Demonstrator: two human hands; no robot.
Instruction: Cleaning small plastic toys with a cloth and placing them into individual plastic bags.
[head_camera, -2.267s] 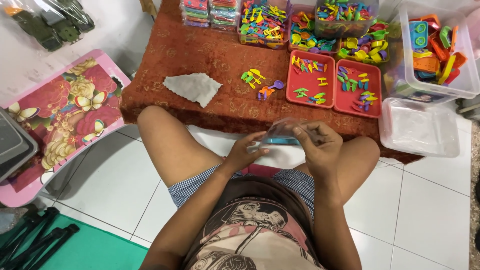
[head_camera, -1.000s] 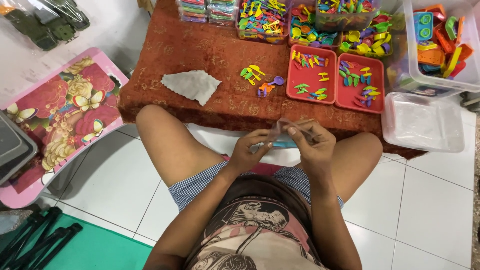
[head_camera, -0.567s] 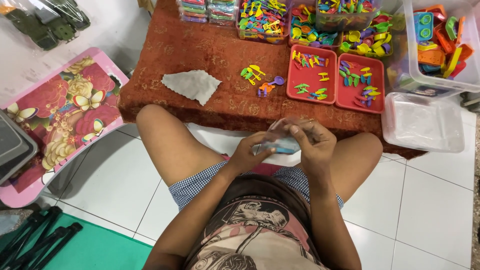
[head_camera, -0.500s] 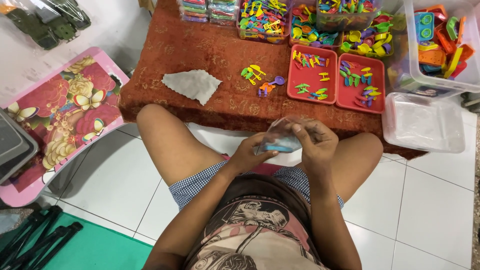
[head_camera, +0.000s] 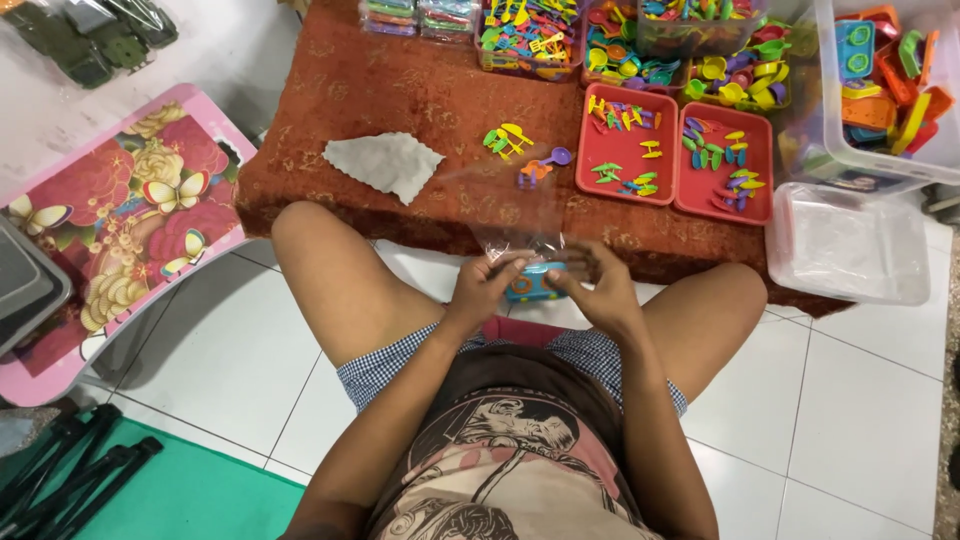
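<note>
Rug (head_camera: 400, 90): rust red with a faint gold leaf pattern.
Cloth (head_camera: 385, 163), on the rug's left half: pale grey.
Two trays (head_camera: 675, 150), on the rug's right half: red, holding small green, yellow, purple and orange pieces.
Folding table (head_camera: 120, 215), left of the rug: pink edge, red flowers, yellow butterflies.
Toy (head_camera: 530, 283), in front of the rug: blue with orange spots, inside a clear bag (head_camera: 510, 215).
Shorts (head_camera: 385, 370): blue-and-white check.
Floor tiles (head_camera: 860, 400): white.
Mat (head_camera: 190, 500): green.
</note>
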